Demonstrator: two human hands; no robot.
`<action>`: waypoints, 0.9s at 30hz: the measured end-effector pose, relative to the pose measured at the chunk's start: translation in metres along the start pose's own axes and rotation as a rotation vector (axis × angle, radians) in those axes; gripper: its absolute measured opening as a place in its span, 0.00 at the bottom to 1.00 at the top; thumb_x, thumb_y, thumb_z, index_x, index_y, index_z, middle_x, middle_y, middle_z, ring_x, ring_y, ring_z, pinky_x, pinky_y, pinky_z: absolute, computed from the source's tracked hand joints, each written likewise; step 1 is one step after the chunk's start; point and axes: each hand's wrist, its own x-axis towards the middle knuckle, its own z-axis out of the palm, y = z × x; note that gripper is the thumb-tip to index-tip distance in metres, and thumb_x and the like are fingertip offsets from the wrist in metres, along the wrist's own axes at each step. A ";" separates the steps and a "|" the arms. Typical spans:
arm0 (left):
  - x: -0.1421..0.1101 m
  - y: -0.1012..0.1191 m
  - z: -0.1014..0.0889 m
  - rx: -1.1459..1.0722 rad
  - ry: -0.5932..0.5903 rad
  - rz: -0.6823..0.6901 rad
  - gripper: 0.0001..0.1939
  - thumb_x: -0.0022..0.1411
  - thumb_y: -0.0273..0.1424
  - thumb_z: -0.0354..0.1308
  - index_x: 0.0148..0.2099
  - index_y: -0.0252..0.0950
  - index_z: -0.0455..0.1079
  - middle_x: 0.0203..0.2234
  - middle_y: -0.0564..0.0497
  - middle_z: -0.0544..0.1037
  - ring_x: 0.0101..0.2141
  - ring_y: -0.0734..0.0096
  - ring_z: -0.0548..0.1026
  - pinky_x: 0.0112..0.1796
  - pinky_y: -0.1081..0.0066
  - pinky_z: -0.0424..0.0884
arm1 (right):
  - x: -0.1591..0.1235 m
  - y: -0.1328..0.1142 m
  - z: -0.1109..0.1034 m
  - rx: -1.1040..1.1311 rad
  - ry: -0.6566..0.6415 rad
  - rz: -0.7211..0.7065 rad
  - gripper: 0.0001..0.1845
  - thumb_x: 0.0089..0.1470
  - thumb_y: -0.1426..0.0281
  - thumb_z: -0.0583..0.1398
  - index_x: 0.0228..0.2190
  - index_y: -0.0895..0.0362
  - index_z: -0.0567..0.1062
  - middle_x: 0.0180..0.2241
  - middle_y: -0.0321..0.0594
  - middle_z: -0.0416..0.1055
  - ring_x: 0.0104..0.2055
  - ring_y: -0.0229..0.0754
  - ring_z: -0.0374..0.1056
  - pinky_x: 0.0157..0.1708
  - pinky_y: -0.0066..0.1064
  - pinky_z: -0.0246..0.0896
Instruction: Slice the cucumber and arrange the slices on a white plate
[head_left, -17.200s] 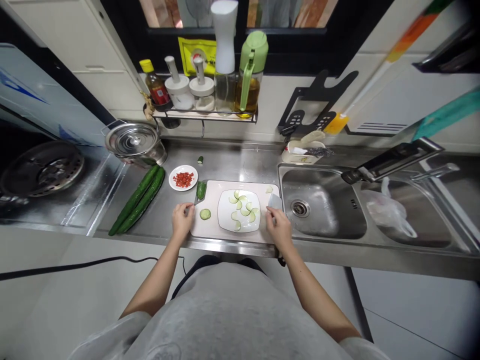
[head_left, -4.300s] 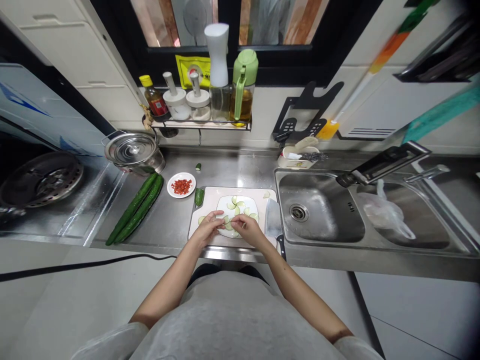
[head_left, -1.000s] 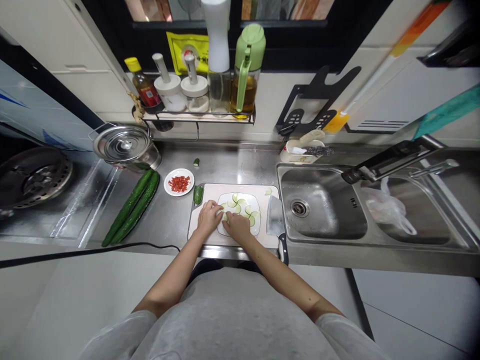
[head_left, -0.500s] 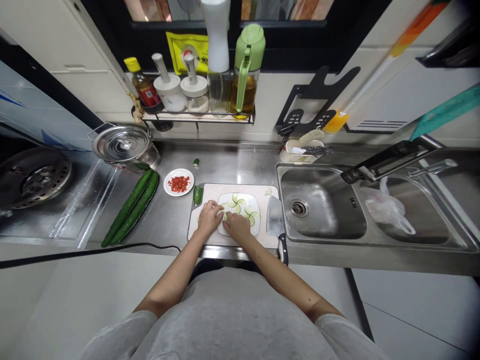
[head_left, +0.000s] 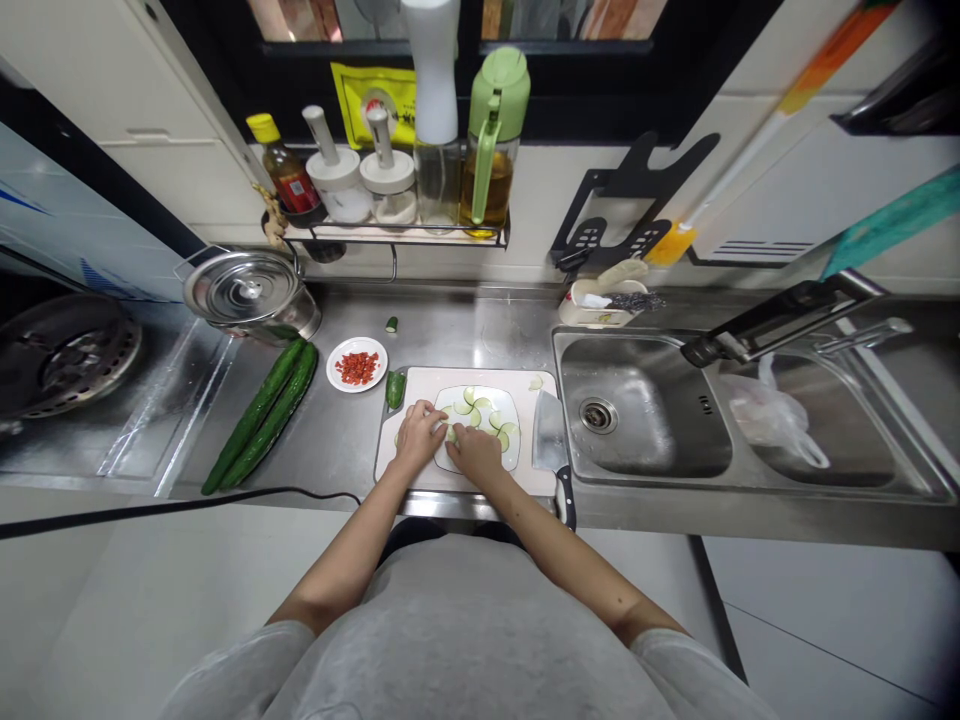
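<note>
On a white plate (head_left: pixel 487 398) with a dark rim lie several thin cucumber slices (head_left: pixel 504 437), curved in swirl patterns. The plate rests on a pale cutting board (head_left: pixel 420 378). My left hand (head_left: pixel 418 436) is over the plate's left edge, its fingers curled down onto a pale cucumber slice. Close beside it, my right hand (head_left: pixel 476 455) has its fingertips closed at the same slices; the fingers hide most of what they touch. A cleaver (head_left: pixel 550 432) lies on the board's right side, black handle toward me. A cucumber piece (head_left: pixel 396 389) sits at the board's upper left corner.
Two whole cucumbers (head_left: pixel 262 415) and a small plate of chopped red pieces (head_left: pixel 358 343) are to the left. Behind stand a lidded steel pot (head_left: pixel 251 290) and a seasoning rack (head_left: pixel 405 238). A double sink (head_left: pixel 645 400) is to the right, a plastic bag (head_left: pixel 776 410) in it.
Earlier my hands were apart at the board's two sides, the right one at the cleaver. Both have since come together over the plate's left part. Over the last second they barely move.
</note>
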 end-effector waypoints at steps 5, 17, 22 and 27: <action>0.000 0.001 -0.001 0.010 -0.014 0.004 0.10 0.58 0.31 0.56 0.42 0.41 0.75 0.41 0.47 0.67 0.42 0.64 0.66 0.43 0.65 0.67 | 0.000 0.002 0.000 0.003 0.005 0.000 0.19 0.62 0.59 0.47 0.46 0.56 0.67 0.38 0.45 0.72 0.39 0.45 0.69 0.33 0.31 0.57; -0.003 0.000 -0.009 -0.135 0.076 -0.057 0.10 0.58 0.33 0.57 0.42 0.41 0.75 0.40 0.48 0.68 0.43 0.66 0.68 0.46 0.65 0.67 | -0.006 0.016 -0.012 0.276 0.193 0.088 0.24 0.60 0.54 0.48 0.49 0.54 0.70 0.34 0.41 0.74 0.35 0.41 0.69 0.32 0.28 0.55; -0.016 -0.019 -0.027 -0.189 0.224 -0.209 0.11 0.60 0.35 0.54 0.43 0.40 0.74 0.38 0.48 0.69 0.37 0.69 0.69 0.41 0.68 0.68 | -0.019 0.078 -0.026 0.588 0.583 0.272 0.26 0.58 0.54 0.48 0.42 0.59 0.74 0.22 0.34 0.67 0.25 0.36 0.63 0.28 0.26 0.54; -0.038 -0.042 -0.039 -0.118 0.207 -0.299 0.13 0.60 0.36 0.53 0.45 0.40 0.73 0.35 0.49 0.69 0.30 0.70 0.69 0.40 0.67 0.68 | -0.043 0.132 -0.019 0.707 0.793 0.409 0.25 0.54 0.53 0.50 0.36 0.61 0.75 0.19 0.32 0.61 0.23 0.36 0.58 0.27 0.26 0.54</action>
